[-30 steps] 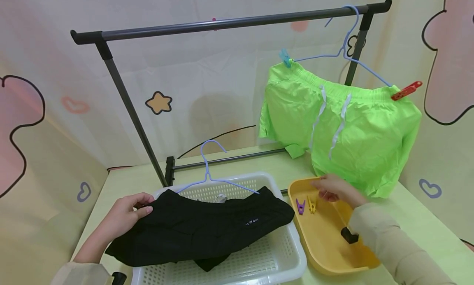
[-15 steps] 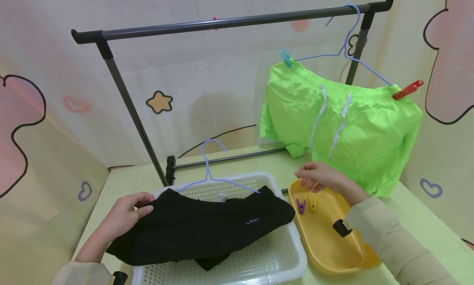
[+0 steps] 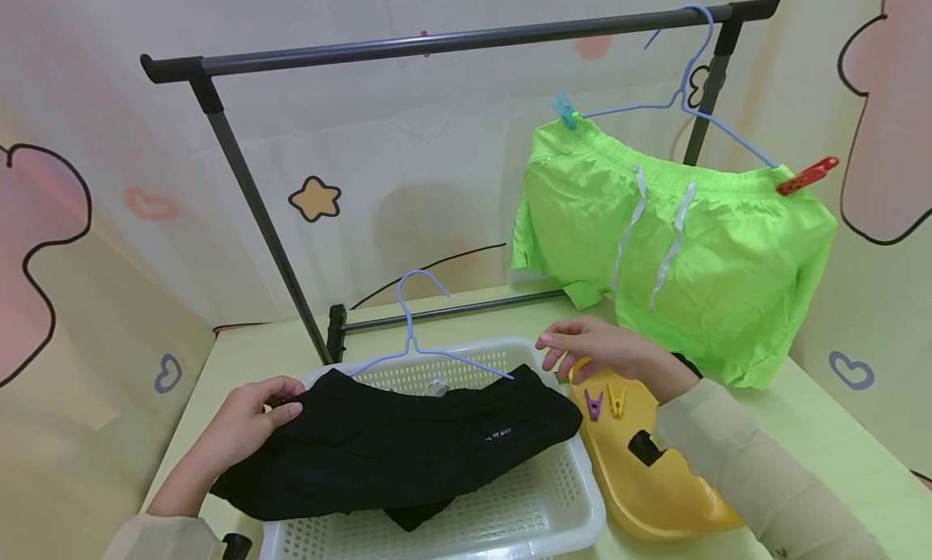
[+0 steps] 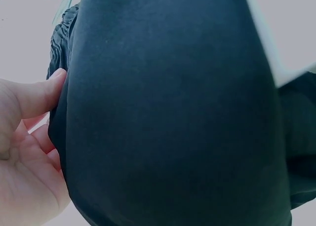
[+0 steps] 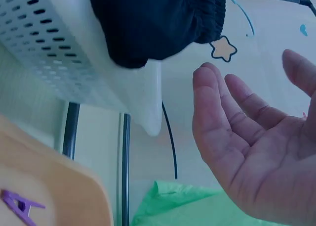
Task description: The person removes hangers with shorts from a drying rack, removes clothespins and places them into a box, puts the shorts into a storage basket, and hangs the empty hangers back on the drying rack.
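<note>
Black shorts (image 3: pixel 408 447) with small white lettering lie across the white basket, a blue hanger (image 3: pixel 411 341) at their waistband. My left hand (image 3: pixel 251 418) pinches the left end of the waistband; in the left wrist view the thumb lies on the dark cloth (image 4: pixel 173 112). Above the yellow tray's far left corner is my right hand (image 3: pixel 604 350), near the right end of the waistband. Its fingers are loosely bent and apart, with nothing between them in the right wrist view. A purple clothespin (image 3: pixel 593 405) and a yellow clothespin (image 3: pixel 616 400) lie in the tray.
The white perforated basket (image 3: pixel 582 511) stands beside the yellow tray (image 3: pixel 648 519) on a pale green table. Behind them rises a dark metal rack (image 3: pixel 466 44). Bright green shorts (image 3: pixel 699 252) hang at its right, clipped by a blue clothespin (image 3: pixel 564 110) and a red clothespin (image 3: pixel 808 176).
My right hand has moved left from over the yellow tray toward the right end of the black shorts. The left hand keeps its hold in the same place.
</note>
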`<state>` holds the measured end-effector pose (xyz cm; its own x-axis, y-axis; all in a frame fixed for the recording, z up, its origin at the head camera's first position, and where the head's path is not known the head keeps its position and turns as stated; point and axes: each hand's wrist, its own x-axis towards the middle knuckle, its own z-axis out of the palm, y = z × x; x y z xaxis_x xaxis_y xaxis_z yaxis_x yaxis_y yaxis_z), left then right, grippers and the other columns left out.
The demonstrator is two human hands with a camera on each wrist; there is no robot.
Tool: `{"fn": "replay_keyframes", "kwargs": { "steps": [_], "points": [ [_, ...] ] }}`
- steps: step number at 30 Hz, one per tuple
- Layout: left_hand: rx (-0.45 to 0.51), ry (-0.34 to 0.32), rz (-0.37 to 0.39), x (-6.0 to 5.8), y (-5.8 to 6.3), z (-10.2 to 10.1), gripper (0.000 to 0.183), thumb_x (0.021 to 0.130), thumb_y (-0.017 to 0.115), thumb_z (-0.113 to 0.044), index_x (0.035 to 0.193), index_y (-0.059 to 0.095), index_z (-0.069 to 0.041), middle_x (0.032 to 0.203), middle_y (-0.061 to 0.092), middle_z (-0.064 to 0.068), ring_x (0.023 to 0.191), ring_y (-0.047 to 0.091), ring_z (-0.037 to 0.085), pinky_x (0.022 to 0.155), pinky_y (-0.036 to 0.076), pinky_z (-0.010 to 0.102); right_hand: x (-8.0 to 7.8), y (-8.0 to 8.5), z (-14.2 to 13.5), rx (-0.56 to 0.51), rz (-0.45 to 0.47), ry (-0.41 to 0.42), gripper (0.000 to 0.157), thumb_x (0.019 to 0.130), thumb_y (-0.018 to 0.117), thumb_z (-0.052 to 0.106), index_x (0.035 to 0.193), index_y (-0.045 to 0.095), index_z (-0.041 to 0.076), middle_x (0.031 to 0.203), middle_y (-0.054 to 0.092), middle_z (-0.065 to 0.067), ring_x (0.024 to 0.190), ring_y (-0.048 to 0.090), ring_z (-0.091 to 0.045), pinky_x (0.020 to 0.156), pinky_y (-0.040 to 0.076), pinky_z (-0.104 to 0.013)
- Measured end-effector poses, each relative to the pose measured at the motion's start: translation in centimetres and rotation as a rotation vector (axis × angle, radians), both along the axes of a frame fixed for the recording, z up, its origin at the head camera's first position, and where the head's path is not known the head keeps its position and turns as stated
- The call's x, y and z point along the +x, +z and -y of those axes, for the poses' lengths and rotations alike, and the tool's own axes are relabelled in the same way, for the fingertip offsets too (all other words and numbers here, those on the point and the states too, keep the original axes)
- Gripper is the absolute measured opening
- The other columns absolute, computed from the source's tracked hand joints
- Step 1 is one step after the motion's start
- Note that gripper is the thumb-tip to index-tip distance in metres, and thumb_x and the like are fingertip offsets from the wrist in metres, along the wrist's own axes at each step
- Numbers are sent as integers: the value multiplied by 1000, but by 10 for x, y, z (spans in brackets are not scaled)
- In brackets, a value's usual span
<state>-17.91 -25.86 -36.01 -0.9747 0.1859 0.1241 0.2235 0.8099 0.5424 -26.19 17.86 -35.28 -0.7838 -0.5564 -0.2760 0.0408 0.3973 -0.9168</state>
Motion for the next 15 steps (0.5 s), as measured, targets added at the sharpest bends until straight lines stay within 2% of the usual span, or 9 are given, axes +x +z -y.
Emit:
{"fn": "replay_keyframes", "kwargs": {
  "steps": [7, 15],
  "points": [
    [5, -1, -7, 1, 1, 1, 10, 82, 60, -8, 92, 61, -7, 82, 60, 1, 76, 49, 15, 67, 41, 29, 0, -3, 14, -17, 79, 33, 50, 89, 46, 43, 115, 46, 0, 90, 54, -5, 73, 56, -15, 62, 48, -29],
    [13, 1, -3, 2, 0, 1, 11, 82, 60, -8, 93, 61, -7, 82, 60, 1, 75, 48, 15, 65, 40, 28, 0, -7, 23, 27, 134, 79, 48, 90, 46, 40, 118, 46, 2, 79, 42, 0, 63, 43, -8, 54, 40, -22]
  ]
}}
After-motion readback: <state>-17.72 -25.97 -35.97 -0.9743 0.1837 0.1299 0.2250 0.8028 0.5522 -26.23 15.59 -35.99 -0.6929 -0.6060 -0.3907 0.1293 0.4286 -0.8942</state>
